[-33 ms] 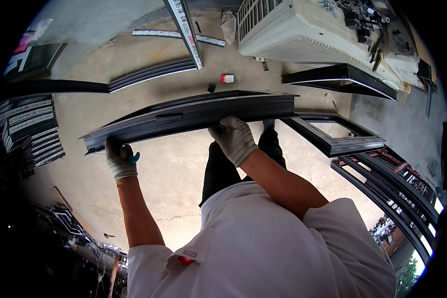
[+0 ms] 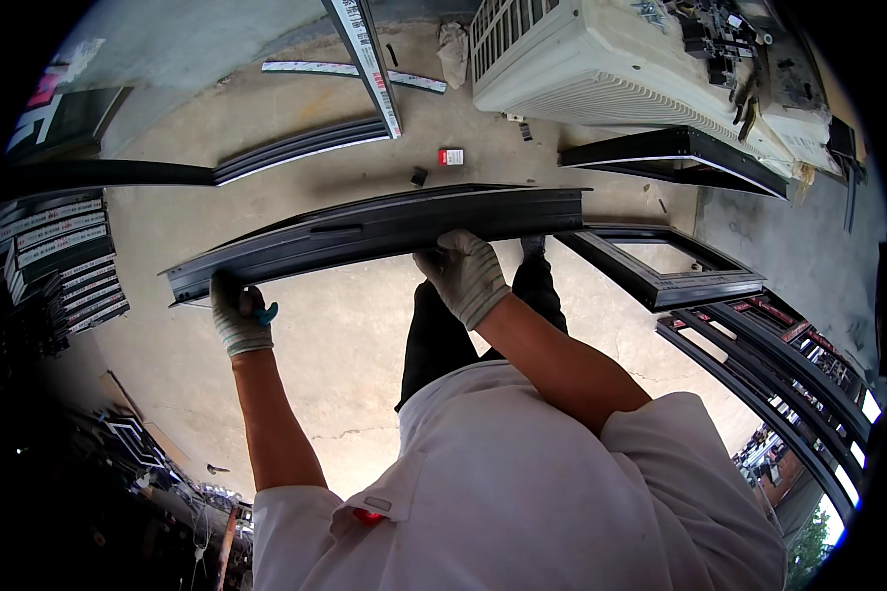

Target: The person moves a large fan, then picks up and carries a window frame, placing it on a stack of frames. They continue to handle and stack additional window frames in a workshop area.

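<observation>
A dark metal window frame [image 2: 335, 229] spans the view in front of me, held up off the floor with one long side facing me. Its far side is mostly hidden behind that near bar. Close to its left end, my left hand [image 2: 238, 313], in a striped pale work glove, grips the lower edge; a small blue patch shows at the glove. My right hand [image 2: 463, 276], gloved the same way, pinches the lower edge right of the middle. Fingers of both hands are partly hidden by the bar.
Another dark frame [image 2: 675, 286] lies to the right, with long dark frames [image 2: 759, 364] beyond it. A large pale ridged casing [image 2: 581, 89] stands far right. Stacked profiles [image 2: 79, 227] sit at left. On the floor are a red-and-white box [image 2: 450, 157] and a small black block [image 2: 419, 177].
The window frame has tilted slightly, so less of its far side shows above the near bar. Both hands keep their places on it.
</observation>
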A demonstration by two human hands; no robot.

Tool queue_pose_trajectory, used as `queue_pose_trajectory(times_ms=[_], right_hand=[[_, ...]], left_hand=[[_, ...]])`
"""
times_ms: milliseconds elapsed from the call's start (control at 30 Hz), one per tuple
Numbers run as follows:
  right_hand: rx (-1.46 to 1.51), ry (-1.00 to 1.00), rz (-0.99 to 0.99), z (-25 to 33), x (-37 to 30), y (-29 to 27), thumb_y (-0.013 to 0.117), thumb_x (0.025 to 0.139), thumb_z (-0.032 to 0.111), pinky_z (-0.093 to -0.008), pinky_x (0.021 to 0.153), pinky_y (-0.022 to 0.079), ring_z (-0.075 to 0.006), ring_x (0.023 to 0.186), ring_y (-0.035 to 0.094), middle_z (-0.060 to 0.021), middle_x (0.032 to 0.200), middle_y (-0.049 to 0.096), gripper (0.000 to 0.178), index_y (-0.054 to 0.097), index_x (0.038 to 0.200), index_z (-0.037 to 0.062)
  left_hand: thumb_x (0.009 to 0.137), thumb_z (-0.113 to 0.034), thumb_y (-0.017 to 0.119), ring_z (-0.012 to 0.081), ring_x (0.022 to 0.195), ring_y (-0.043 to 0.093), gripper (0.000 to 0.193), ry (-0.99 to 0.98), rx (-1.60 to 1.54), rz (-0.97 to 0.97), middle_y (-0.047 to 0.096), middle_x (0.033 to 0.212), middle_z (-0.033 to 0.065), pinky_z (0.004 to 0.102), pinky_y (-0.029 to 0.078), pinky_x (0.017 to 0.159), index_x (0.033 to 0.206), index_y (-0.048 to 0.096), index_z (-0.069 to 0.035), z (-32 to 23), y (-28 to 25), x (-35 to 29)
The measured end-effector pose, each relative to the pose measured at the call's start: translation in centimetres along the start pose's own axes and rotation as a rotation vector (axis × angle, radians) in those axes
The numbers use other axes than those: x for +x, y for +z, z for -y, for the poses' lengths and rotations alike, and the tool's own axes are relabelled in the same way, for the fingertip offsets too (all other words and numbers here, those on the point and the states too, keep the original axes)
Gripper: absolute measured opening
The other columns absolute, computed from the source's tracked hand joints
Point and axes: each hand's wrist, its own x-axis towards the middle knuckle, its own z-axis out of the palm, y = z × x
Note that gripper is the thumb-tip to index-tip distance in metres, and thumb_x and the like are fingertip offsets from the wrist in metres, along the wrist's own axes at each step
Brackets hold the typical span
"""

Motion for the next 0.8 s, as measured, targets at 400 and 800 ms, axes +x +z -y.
queue_pose_trajectory(times_ms=[400, 800], right_hand=[[0.072, 0.024, -0.064, 1.4, 7.0, -1.5, 0.057, 0.083, 0.009, -0.0400, 0.089, 0.056, -0.0283, 0.096, 0.057, -0.0154, 0.100, 0.056, 0.012, 0.054, 0.093, 0.0013], [0.126, 0.014, 0.014, 0.1, 8.5, 0.7, 0.056, 0.087, 0.009, -0.0376, 0.094, 0.055, -0.0300, 0.100, 0.057, -0.0131, 0.105, 0.055, 0.013, 0.054, 0.097, 0.0018]], left_hand=[[0.090, -0.025, 0.063, 0.0096, 0.040, 0.033, 0.023, -0.160, -0.005, 0.198, 0.047, 0.055, -0.0018, 0.0214, 0.028, 0.040, 0.071, 0.057, -0.015, 3.5, 0.4, 7.3], [0.094, -0.033, 0.059, 0.0089, 0.040, 0.030, 0.021, -0.176, -0.014, 0.360, 0.051, 0.062, -0.0018, 0.0179, 0.046, 0.054, 0.087, 0.060, -0.014, 2.6, 0.6, 11.5]])
